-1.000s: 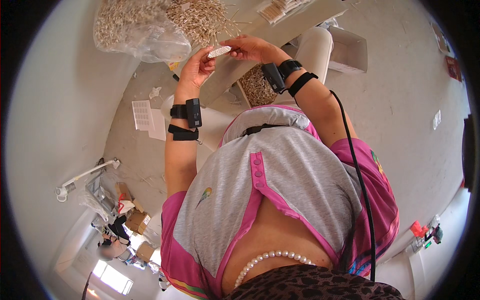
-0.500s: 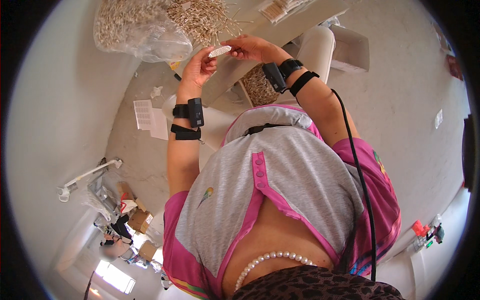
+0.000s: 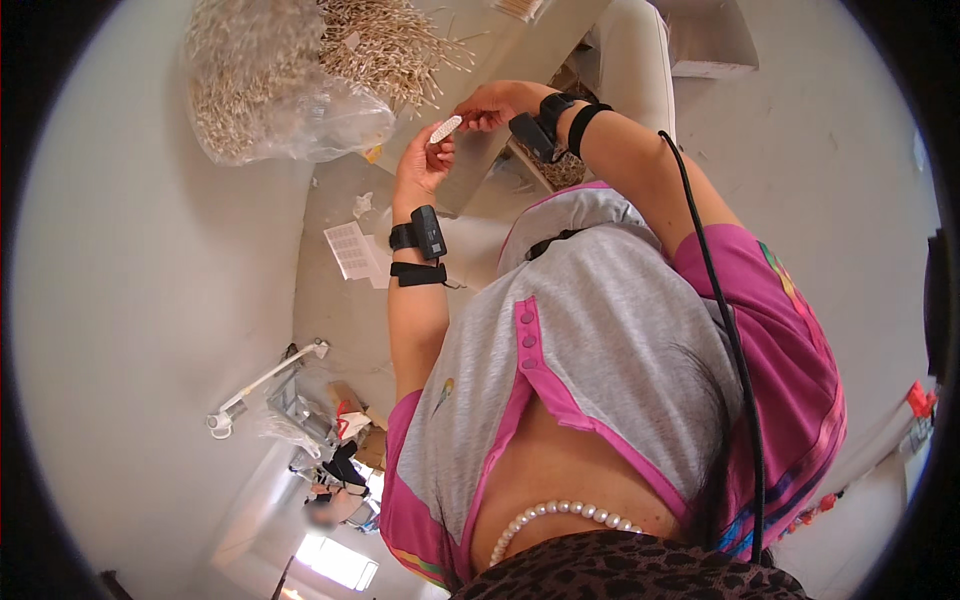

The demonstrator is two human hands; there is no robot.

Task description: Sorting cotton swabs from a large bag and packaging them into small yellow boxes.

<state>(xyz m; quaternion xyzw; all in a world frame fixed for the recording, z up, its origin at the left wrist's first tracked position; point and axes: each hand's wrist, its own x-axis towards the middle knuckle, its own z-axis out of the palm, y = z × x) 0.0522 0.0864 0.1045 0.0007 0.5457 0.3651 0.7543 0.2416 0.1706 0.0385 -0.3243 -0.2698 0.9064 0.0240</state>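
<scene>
My left hand point(image 3: 424, 165) is closed on a small flat bundle of cotton swabs point(image 3: 445, 129), whose packed white tips show end-on as a bumpy strip. At the bundle's far right end, my right hand point(image 3: 490, 105) has its fingers bent and pinched together. Whether they grip the bundle or only touch it is hidden. Just beyond the hands, a loose heap of cotton swabs point(image 3: 385, 50) lies spread on the pale table point(image 3: 535, 55). To its left stands a clear plastic bag point(image 3: 250, 80) full of more swabs.
A box of swabs point(image 3: 562, 168) is below the table edge, partly behind my right wrist. An open white carton point(image 3: 710, 40) stands at the far right. Printed sheets point(image 3: 350, 250) lie on the floor at left. A black cable point(image 3: 725, 310) runs down from my right arm.
The view has shifted, so the surroundings sit differently in the picture. The bundle is tilted more steeply between my hands, and my left hand stays closed on it.
</scene>
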